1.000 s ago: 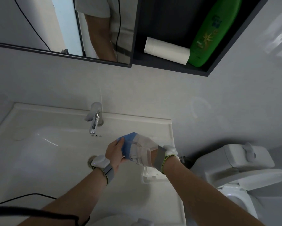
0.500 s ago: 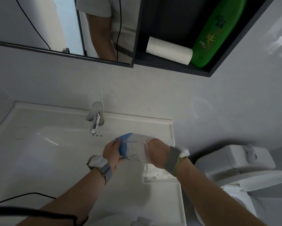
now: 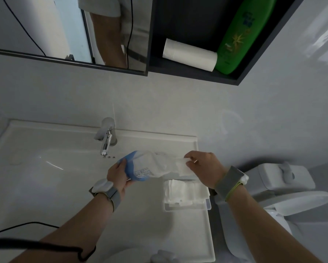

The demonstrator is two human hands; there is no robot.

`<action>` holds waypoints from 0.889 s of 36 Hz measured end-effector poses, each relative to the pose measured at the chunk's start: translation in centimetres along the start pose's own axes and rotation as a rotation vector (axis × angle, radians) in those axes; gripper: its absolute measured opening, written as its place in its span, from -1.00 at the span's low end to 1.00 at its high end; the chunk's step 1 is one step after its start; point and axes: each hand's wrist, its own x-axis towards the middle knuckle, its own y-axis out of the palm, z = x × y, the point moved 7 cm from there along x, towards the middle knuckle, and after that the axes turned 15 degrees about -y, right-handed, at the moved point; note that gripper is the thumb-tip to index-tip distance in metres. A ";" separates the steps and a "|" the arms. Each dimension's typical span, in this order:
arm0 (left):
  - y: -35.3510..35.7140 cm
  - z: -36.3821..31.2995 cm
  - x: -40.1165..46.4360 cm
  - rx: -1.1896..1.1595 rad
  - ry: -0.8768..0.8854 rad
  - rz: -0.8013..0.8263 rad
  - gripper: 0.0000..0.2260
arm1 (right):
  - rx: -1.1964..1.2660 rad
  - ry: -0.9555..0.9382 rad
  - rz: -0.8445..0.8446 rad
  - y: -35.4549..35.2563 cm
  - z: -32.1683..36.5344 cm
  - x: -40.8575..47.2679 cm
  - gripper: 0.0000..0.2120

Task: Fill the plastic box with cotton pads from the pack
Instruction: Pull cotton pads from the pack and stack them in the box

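A clear plastic pack [image 3: 150,168] with a blue end hangs over the right part of the sink. My left hand [image 3: 118,176] grips its blue end. At the pack's open right end my right hand [image 3: 203,168] pinches white cotton pads [image 3: 182,168]. Just below, on the sink's right ledge, stands the clear plastic box [image 3: 206,205] with white cotton pads [image 3: 186,192] lying in it. My right wrist hides the box's far right corner.
A white sink [image 3: 45,177] with a chrome tap [image 3: 106,137] fills the left. A toilet [image 3: 284,188] stands at the right. Above hang a mirror [image 3: 64,25] and a dark shelf [image 3: 197,73] holding a paper roll [image 3: 189,54] and a green bottle [image 3: 241,35]. A black cable [image 3: 36,245] crosses my left forearm.
My right hand has come out of the pack to the right with cotton pads, uncovering the box below. The pack now lies stretched between both hands.
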 end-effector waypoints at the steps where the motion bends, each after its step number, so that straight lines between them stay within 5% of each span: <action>1: -0.1 0.0 0.1 0.004 0.000 0.002 -0.72 | 0.018 0.032 0.004 0.2 -0.5 -0.3 -0.85; 11: 0.3 0.2 -0.2 0.031 -0.001 0.033 -0.70 | 0.140 0.369 0.192 5.0 -5.3 -2.9 -0.86; 19: 0.3 0.4 -0.7 0.032 -0.007 0.011 -0.69 | 0.226 0.464 0.218 7.7 -7.1 -3.9 -0.89; 32: 0.7 0.4 -1.8 0.028 -0.009 0.033 -0.78 | -0.172 0.386 0.219 9.1 -7.3 -3.8 -0.72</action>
